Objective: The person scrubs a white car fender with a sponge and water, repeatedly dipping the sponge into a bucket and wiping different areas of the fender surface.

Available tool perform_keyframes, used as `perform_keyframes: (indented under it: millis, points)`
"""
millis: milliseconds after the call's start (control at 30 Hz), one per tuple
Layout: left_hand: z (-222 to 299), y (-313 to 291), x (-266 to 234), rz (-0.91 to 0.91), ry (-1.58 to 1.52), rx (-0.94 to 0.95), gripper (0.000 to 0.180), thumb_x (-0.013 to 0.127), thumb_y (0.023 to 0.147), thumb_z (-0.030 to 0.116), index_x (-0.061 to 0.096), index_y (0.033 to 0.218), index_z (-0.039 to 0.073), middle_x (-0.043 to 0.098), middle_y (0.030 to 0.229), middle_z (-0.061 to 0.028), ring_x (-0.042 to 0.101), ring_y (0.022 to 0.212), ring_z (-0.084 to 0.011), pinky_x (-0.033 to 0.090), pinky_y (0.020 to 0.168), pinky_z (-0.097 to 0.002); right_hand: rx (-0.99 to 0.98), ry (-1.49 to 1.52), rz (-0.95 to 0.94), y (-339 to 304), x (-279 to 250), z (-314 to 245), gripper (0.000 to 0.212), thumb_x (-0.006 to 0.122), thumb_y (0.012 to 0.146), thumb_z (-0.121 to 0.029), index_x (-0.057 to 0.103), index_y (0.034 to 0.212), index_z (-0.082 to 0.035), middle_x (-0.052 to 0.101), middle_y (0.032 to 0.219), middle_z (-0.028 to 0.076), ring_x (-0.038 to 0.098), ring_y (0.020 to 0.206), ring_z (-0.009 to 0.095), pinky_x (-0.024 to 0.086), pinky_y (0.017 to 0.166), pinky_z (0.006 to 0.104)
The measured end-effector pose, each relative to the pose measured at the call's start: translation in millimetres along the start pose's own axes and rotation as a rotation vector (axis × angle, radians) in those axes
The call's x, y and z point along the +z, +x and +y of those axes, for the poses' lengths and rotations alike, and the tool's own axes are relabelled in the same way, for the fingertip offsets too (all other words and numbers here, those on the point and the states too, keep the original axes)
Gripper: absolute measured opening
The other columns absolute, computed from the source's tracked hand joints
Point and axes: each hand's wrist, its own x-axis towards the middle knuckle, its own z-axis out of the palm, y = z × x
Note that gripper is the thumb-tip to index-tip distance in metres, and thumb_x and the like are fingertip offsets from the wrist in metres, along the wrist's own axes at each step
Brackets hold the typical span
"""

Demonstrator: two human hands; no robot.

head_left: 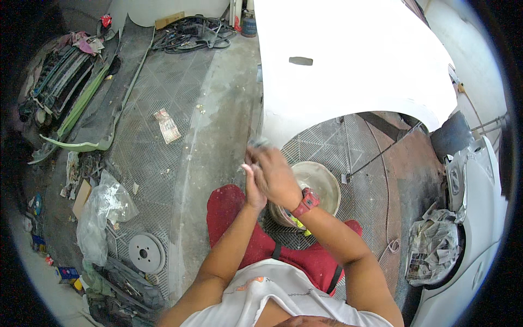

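Head view: both hands meet above the red-trousered knees, the right hand (278, 177) with its red wristwatch over the left hand (251, 188), fingers clenched together on a small grey sanding pad (257, 143). Just behind sits a round beige plastic bucket (321, 182); an elbow could tip it. Beyond, the white car fender panel (348, 71) risks scuffing if the pad slips.
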Motion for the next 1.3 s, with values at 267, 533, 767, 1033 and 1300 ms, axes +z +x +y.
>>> perform_keyframes:
  millis: [267,533,767,1033,1300]
  points:
    - [157.1,124.6,149.7,-0.015,0.623,0.735,0.071,0.049,0.115,0.040,0.017,0.174,0.017,0.034,0.172,-0.0179,0.041,0.154,-0.0392,0.037,0.127,-0.0550,0.371,0.545,0.824,51.5,-112.1,48.4,0.103,0.076,0.103,-0.047,0.012,0.169,0.000,0.028,0.170,0.032,0.032,0.159,0.045,0.038,0.125,0.0608]
    - [140.3,165.8,221.6,0.054,1.297,1.283,0.072,0.053,0.112,0.019,0.020,0.167,-0.014,0.020,0.173,-0.0395,0.023,0.162,-0.0519,0.025,0.135,-0.0526,0.393,0.749,0.815,89.0,-130.5,85.0,0.095,0.081,0.099,-0.053,0.045,0.143,0.023,0.054,0.145,0.033,0.061,0.134,0.040,0.054,0.109,0.0598]
    - [-66.5,99.1,55.1,0.179,1.386,0.865,0.106,0.065,0.081,0.000,0.006,0.167,-0.016,0.015,0.171,-0.0447,0.019,0.158,-0.0633,0.014,0.133,-0.0646,0.456,0.625,0.745,80.2,-139.3,85.3,0.069,0.077,0.100,-0.058,0.060,0.090,0.008,0.063,0.092,0.016,0.063,0.085,0.023,0.062,0.088,0.0493]
    - [-145.7,84.9,-78.1,0.432,1.203,0.010,0.085,0.041,0.116,0.043,0.002,0.172,-0.007,0.009,0.178,-0.0342,0.004,0.167,-0.0504,0.007,0.136,-0.0574,0.384,0.700,0.741,83.3,-133.6,74.4,0.073,0.070,0.104,-0.062,0.065,0.087,0.008,0.063,0.081,0.014,0.063,0.078,0.021,0.062,0.085,0.0435]
    - [-43.0,111.5,135.2,0.200,1.298,0.873,0.091,0.044,0.113,0.048,0.008,0.169,-0.015,0.005,0.175,-0.0434,-0.001,0.165,-0.0555,-0.005,0.131,-0.0683,0.260,0.789,0.741,83.8,-129.4,75.5,0.099,0.082,0.099,-0.048,0.020,0.147,0.011,0.049,0.142,0.029,0.061,0.123,0.031,0.061,0.095,0.0420]
